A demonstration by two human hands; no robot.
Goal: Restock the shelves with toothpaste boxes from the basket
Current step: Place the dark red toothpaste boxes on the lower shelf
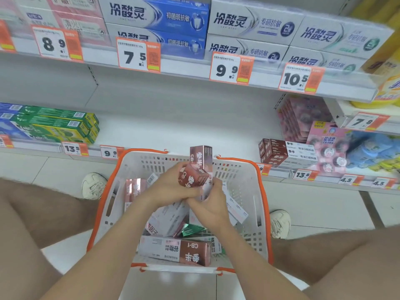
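Note:
A white basket with an orange rim (pixel 263 204) stands on the floor between my legs, with several pink and brown toothpaste boxes (pixel 177 250) lying in it. Above the basket my left hand (pixel 171 186) grips a brown toothpaste box (pixel 193 175) that points toward me. My right hand (pixel 211 202) holds a second, upright pink-brown box (pixel 201 156) right behind it. Both hands meet over the middle of the basket. On the low shelf (pixel 173 135) ahead, a stack of matching brown boxes (pixel 275 151) sits at the right.
Green and blue toothpaste boxes (pixel 54 124) lie at the left of the low shelf. The upper shelf carries rows of white and blue boxes (pixel 155 18) behind price tags (pixel 138 55). Pink packets (pixel 324 144) stand at the far right. My shoes (pixel 94 185) flank the basket.

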